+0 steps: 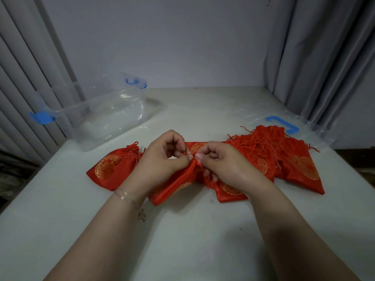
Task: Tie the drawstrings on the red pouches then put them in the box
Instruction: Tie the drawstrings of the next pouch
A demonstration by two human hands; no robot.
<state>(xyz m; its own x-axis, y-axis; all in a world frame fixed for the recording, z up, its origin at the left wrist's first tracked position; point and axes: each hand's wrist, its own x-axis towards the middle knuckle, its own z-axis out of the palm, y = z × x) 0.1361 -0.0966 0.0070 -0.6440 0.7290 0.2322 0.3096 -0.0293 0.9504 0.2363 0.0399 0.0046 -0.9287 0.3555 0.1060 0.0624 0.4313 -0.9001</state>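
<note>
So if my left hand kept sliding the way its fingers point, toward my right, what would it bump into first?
Your left hand would almost at once meet your right hand; their fingertips already nearly touch over the thin red drawstring of the red satin pouch. Beyond lies the heap of red pouches, though depth is unclear.

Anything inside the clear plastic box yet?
The clear plastic box with blue latches looks empty: no red pouches show through its walls. Its far corner is glare-washed and hard to read.

Bare table (182, 240) nearside; pouches (284, 159) seemingly crowd the right.
</note>
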